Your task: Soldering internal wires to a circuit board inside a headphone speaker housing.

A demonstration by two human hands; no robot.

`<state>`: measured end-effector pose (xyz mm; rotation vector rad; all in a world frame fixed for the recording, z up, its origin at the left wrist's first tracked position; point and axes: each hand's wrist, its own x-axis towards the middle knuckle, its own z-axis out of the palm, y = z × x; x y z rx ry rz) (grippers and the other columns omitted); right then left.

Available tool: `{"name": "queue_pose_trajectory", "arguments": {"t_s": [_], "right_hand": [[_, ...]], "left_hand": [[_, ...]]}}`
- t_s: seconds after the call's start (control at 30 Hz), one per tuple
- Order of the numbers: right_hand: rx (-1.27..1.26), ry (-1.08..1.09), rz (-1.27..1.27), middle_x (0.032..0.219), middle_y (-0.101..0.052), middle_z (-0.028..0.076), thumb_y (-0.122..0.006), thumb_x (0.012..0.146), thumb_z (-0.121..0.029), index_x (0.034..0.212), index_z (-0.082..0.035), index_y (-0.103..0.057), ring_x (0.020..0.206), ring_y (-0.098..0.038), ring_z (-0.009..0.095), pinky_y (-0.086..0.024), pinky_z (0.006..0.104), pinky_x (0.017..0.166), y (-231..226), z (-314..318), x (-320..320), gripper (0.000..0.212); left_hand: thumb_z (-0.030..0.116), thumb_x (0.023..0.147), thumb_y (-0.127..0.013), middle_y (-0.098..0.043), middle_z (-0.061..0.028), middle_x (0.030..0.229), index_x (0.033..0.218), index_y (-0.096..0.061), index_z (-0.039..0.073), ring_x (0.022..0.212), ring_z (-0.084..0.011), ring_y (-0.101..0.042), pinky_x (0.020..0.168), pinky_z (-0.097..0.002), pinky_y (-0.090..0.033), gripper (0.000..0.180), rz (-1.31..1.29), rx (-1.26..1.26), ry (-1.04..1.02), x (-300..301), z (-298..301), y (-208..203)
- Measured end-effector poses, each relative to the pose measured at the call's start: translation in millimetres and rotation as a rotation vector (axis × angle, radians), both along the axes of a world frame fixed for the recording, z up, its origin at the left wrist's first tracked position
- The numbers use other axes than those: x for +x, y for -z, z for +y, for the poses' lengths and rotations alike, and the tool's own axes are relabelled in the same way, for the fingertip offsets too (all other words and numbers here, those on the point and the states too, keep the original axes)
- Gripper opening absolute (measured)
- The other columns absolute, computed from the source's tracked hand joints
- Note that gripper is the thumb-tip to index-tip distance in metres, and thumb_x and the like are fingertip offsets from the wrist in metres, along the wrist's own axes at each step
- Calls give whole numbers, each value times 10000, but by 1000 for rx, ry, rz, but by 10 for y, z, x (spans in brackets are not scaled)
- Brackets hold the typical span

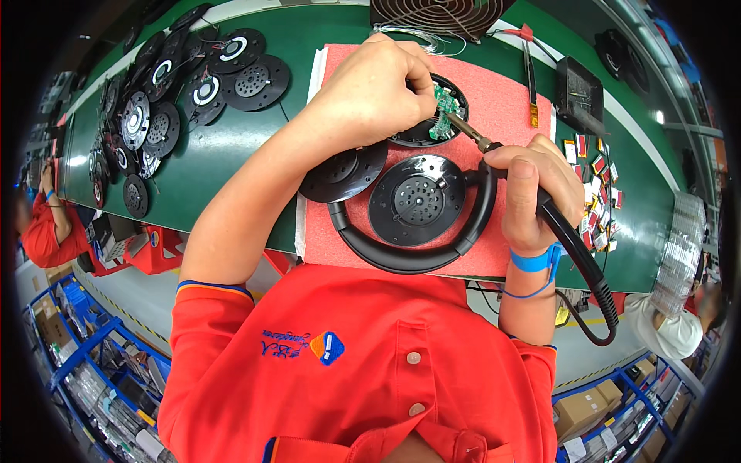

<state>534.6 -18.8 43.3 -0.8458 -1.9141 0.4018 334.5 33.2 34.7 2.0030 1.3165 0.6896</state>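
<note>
My right hand (pixel 540 189) grips a soldering iron (pixel 570 235) by its black handle. The iron's metal tip points down-left at a green circuit board (pixel 445 116) in a round black headphone cup (pixel 417 139). Over the cup's left side, my left hand (pixel 382 85) pinches its fingertips together beside the board; what they hold is too small to make out. Nearer to me, a black headband (pixel 397 258) curves around a round black speaker plate (pixel 417 199) with holes. Another black disc (pixel 343 174) lies under my left forearm. All rest on a pink foam mat (pixel 505 85).
Several black speaker discs (pixel 255 81) are piled on the green table (pixel 216 154) at left. At right are a black box (pixel 579 96), a thin tool (pixel 530 85) and small red-white pieces (pixel 598 193). A metal fan guard (pixel 440 15) stands behind; a person in red (pixel 50 228) sits far left.
</note>
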Motion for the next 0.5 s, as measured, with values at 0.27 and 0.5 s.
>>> {"name": "queue_pose_trajectory", "arguments": {"t_s": [0.27,0.5], "right_hand": [[3,1,11,639,-620,101,-523,864,-118,694,44,-615,498,-458,158,-353,279,476,13,-10,-2,252],[17,-1,11,641,-619,105,-517,867,-107,701,49,-610,499,-452,152,-348,270,471,-2,-13,14,246]], "left_hand": [[116,702,-654,-644,-92,979,725,-663,-5,981,-255,-537,923,-346,-387,124,-11,36,16,-2,-7,25],[110,702,-656,-642,-92,983,725,-661,-6,981,-253,-536,921,-345,-388,118,-15,24,16,4,1,16]]}}
